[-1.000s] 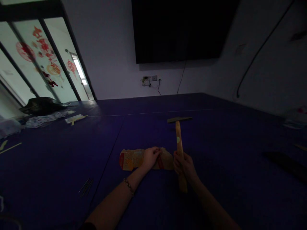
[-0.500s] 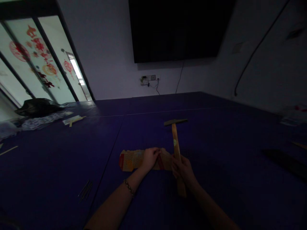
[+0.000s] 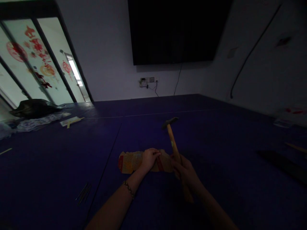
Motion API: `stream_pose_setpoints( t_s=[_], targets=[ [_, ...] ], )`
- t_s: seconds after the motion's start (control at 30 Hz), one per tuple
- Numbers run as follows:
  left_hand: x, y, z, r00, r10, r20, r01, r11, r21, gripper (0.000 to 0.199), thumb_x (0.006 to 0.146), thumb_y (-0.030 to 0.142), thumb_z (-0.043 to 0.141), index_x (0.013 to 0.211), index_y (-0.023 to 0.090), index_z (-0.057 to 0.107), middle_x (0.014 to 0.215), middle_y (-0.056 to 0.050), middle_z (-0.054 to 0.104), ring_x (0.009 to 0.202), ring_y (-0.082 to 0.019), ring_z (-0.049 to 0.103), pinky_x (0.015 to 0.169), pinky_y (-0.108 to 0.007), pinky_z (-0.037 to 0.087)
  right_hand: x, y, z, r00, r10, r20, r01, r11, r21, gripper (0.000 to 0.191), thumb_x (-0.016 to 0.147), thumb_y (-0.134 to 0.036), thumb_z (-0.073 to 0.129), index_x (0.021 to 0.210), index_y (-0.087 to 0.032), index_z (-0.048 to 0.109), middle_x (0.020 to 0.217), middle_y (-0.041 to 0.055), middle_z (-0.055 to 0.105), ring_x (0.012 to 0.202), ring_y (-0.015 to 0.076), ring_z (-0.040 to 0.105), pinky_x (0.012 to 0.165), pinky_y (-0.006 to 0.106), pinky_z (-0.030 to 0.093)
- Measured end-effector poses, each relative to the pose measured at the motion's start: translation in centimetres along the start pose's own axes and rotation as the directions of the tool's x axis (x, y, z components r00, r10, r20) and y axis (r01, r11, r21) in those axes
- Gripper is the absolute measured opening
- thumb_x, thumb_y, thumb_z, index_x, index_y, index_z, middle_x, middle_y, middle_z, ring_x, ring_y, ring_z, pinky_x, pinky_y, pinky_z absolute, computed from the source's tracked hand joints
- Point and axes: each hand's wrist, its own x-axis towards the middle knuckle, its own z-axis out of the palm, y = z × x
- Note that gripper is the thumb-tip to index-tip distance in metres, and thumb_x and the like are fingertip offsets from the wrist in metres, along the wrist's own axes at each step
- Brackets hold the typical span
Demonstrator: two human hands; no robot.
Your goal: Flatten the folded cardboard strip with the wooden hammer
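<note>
A hammer (image 3: 173,140) with a dark metal head and a wooden handle is gripped in my right hand (image 3: 185,171), the head raised and pointing away from me. My left hand (image 3: 150,158) rests on a flat, patterned piece of cardboard (image 3: 134,161) with red and orange print. Its thumb and fingers are pinched together near a red stripe on the cardboard; whatever lies between them is too small and dark to name. The cardboard lies on the dark blue surface (image 3: 141,134).
Several thin metal rods (image 3: 83,193) lie at the lower left. A black bag (image 3: 35,108), plastic packaging (image 3: 35,123) and a white packet (image 3: 70,121) sit at the far left. On the right lies a long dark object (image 3: 281,164). A television (image 3: 178,32) hangs on the wall.
The hammer has tilted, its head swinging left and turning, as my right hand shifted slightly. My left hand stays pinched on the cardboard. The view has shifted a little.
</note>
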Motion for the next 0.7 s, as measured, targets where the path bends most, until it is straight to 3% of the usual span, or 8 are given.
stream_pose_setpoints(
  t_s=[0.1, 0.27, 0.5, 0.7],
  targets=[
    [0.1, 0.0, 0.1, 1.000, 0.021, -0.002, -0.021, 1.000, -0.007, 0.010, 0.073, 0.020, 0.062, 0.073, 0.018, 0.072, 0.083, -0.004, 0.072, 0.080, -0.017, 0.063, 0.075, -0.026, 0.045, -2.6, -1.1, -0.2, 0.994, 0.102, 0.030, -0.100, 0.993, -0.063, 0.032, 0.061, -0.043, 0.055, 0.078, -0.019, 0.044, 0.039, -0.0117, 0.036, 0.028, 0.0042, 0.029, 0.028, 0.017, 0.024],
    [0.1, 0.2, 0.1, 1.000, 0.026, -0.015, -0.026, 1.000, 0.003, 0.010, 0.073, 0.018, 0.062, 0.072, 0.016, 0.072, 0.085, -0.005, 0.071, 0.080, -0.018, 0.063, 0.075, -0.027, 0.044, -6.7, -1.9, 0.6, 0.963, 0.269, -0.031, -0.271, 0.955, -0.123, 0.042, 0.054, -0.044, 0.054, 0.085, -0.017, 0.049, 0.040, -0.0102, 0.038, 0.032, 0.0055, 0.031, 0.031, 0.019, 0.023],
    [0.0, 0.3, 0.1, 0.999, 0.045, 0.002, -0.045, 0.999, 0.018, 0.012, 0.075, 0.021, 0.060, 0.073, 0.018, 0.072, 0.084, -0.004, 0.071, 0.079, -0.017, 0.062, 0.074, -0.026, 0.044, -7.7, -2.6, 1.7, 0.949, 0.282, -0.143, -0.309, 0.921, -0.236, 0.050, 0.048, -0.047, 0.048, 0.086, -0.016, 0.053, 0.041, -0.0082, 0.039, 0.033, 0.0091, 0.037, 0.034, 0.023, 0.026],
    [0.2, 0.1, 0.4, 0.999, 0.051, 0.001, -0.051, 0.998, 0.027, 0.012, 0.074, 0.019, 0.061, 0.077, 0.015, 0.072, 0.085, -0.006, 0.071, 0.080, -0.018, 0.063, 0.075, -0.026, 0.044, -7.3, -2.7, 1.9, 0.960, 0.227, -0.165, -0.274, 0.889, -0.367, 0.049, 0.047, -0.048, 0.043, 0.081, -0.014, 0.053, 0.037, -0.0067, 0.039, 0.032, 0.0103, 0.035, 0.034, 0.025, 0.026]
  ],
)
